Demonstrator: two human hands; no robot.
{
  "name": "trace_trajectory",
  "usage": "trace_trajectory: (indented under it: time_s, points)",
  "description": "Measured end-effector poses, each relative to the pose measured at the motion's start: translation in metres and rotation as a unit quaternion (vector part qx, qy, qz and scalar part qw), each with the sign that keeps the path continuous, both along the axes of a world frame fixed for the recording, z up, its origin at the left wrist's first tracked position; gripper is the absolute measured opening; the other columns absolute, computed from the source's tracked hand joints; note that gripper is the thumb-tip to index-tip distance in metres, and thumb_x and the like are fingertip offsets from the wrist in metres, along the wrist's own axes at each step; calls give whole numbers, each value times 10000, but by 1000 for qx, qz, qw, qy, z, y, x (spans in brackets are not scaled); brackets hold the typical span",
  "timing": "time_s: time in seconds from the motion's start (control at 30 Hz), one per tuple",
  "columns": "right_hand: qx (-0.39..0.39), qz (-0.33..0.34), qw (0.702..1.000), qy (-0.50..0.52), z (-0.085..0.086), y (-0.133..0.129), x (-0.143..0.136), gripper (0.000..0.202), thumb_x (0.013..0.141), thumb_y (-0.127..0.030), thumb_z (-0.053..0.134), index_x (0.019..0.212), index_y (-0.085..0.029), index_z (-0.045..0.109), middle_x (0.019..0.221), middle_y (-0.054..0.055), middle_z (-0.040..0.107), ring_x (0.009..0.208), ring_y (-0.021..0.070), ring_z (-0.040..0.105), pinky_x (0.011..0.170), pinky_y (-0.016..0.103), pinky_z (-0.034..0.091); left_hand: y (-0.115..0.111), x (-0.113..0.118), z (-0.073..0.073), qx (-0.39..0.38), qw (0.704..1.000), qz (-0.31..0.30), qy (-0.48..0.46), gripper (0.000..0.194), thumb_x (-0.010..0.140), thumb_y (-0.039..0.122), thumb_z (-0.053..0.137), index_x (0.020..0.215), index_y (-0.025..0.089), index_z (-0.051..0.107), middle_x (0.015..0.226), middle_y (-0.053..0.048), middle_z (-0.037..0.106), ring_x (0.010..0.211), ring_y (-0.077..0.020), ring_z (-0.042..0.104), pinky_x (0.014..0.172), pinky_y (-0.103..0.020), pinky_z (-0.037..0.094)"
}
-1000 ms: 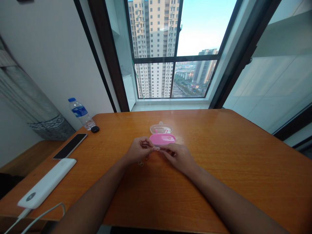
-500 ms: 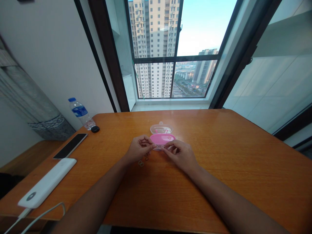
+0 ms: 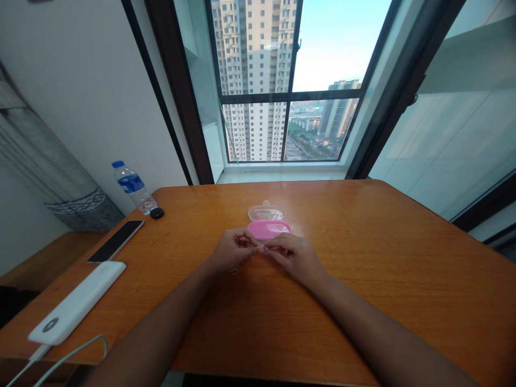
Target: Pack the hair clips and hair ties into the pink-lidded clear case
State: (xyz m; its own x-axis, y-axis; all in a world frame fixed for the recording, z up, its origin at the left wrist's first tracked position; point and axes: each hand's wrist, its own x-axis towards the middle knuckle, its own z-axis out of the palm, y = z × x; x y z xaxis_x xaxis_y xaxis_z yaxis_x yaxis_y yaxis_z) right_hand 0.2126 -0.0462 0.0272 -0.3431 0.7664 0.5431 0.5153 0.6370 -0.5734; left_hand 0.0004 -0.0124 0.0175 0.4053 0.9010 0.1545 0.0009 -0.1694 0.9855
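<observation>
My left hand and my right hand meet fingertip to fingertip near the middle of the table, both closed in a pinch. Something tiny and pale shows between the fingertips, too small to name. Just beyond the fingers lies a pink oval lid or tray, its near edge partly hidden by them. Touching its far side, or close to it, is a clear plastic oval case with small pink bits inside. Small thin rings lie on the wood below my left hand, partly covered by it.
On the left of the wooden table are a white power bank with a cable, a dark phone, a black round object and a water bottle. A window stands beyond the far edge.
My hands have come closer together, and their fingertips now meet slightly nearer to me. My left hand covers more of the small rings.
</observation>
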Motion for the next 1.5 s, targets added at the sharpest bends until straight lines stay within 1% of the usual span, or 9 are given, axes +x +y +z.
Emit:
trace_trajectory:
  time_s: [0.47,0.63,0.7,0.77,0.83,0.93,1.03,1.13,1.5]
  points:
    - [12,-17,1000,-2,4,-6,-3,161,866,-335,666,994,-271,740,794,5,721,623,137,631,579,260,482,-2,4,5,-15,1000,-3,-8,378,654,388,842,765,130,589,593,1,664,438,-81,554,397,-160,385]
    - [11,-45,998,31,5,-5,0,119,842,-303,682,943,-254,722,795,5,718,639,150,634,578,271,484,1,0,1,3,999,-29,-17,375,795,491,697,858,139,585,641,-25,687,413,-105,559,389,-201,398]
    - [30,-77,995,58,6,-2,2,87,831,-286,691,902,-242,713,808,14,712,693,168,642,628,291,498,1,-2,1,49,999,5,7,357,848,497,627,832,142,598,636,-22,669,417,-99,533,416,-222,414]
    - [54,-113,989,82,7,3,5,81,827,-283,696,892,-239,717,868,33,705,808,198,650,721,327,507,1,-4,4,141,985,75,63,316,860,453,624,775,149,625,618,-13,629,492,-109,544,498,-243,452]
    - [65,-152,981,103,5,8,8,100,828,-303,699,901,-243,730,943,54,687,911,224,638,790,359,500,2,-5,6,250,950,134,130,243,845,394,653,774,162,663,675,-24,619,646,-143,587,642,-279,497]
    - [42,-207,968,135,0,17,13,138,822,-352,702,892,-241,746,1015,74,646,974,242,616,803,375,492,7,-6,6,344,903,164,197,235,814,351,690,990,195,698,964,-72,648,936,-209,610,874,-361,503]
    - [3,-236,960,153,-6,24,15,191,798,-407,715,877,-238,757,1054,86,621,1005,259,602,791,381,490,13,-6,-1,352,892,153,240,497,790,364,721,1255,227,610,1252,-108,577,1168,-258,547,1030,-427,444]
    - [-25,-238,959,152,-9,27,16,216,784,-429,718,860,-232,760,1061,91,608,1019,267,594,819,393,487,17,-6,-10,332,897,120,265,644,811,370,706,1398,236,480,1374,-113,532,1262,-273,501,1090,-455,404]
    - [-32,-222,969,105,-8,23,13,141,744,-359,722,814,-238,743,1104,77,561,1080,253,569,959,415,454,16,-6,-10,315,911,100,248,563,843,319,674,1362,217,481,1342,-114,561,1231,-261,540,1065,-437,441]
